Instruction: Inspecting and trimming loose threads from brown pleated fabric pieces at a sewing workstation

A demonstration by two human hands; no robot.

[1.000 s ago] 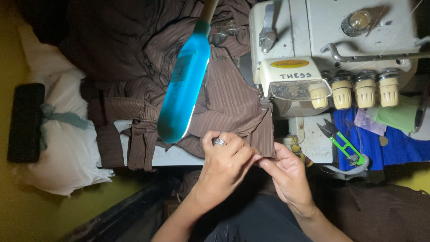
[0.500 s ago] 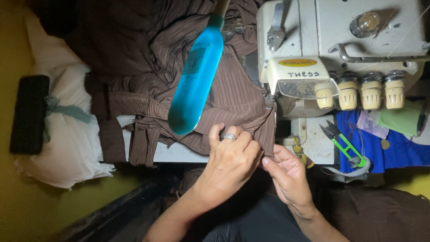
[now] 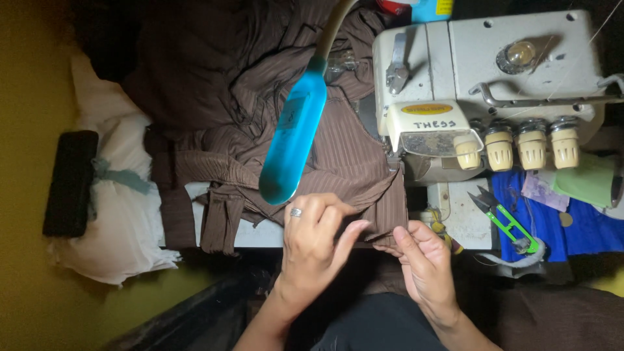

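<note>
I see an oval yellow label (image 3: 426, 108) on the cream front cover of the overlock sewing machine (image 3: 494, 71), above a line of handwriting on the same cover. A small yellow label (image 3: 444, 6) sits on a blue item at the top edge, behind the machine. A green paper (image 3: 588, 179) and a pale mauve slip (image 3: 538, 190) lie on blue cloth (image 3: 552, 224) right of the machine bed, below the three cream tension knobs (image 3: 532, 148).

My left hand (image 3: 315, 237) has its fingers curled, with fingertips and thumb closed on the near edge of the brown ribbed fabric (image 3: 351, 162). A silver ring (image 3: 296, 212) shows on one finger. My right hand (image 3: 426, 266) is also closed, pinching the same fabric edge between thumb and fingertips just right of the left hand. The two hands are near each other, and the fabric edge runs between them.

The brown ribbed fabric lies on the machine bed, directly ahead of both hands, and extends away toward the top left in a heap. Its right edge reaches the area under the machine's front cover. Loose strips of it hang over the table edge to the left of the left hand.

A turquoise lamp head (image 3: 292, 140) hangs over the fabric, just beyond the left hand. Green-handled thread snips (image 3: 504, 218) lie right of the right hand, apart from it.
</note>
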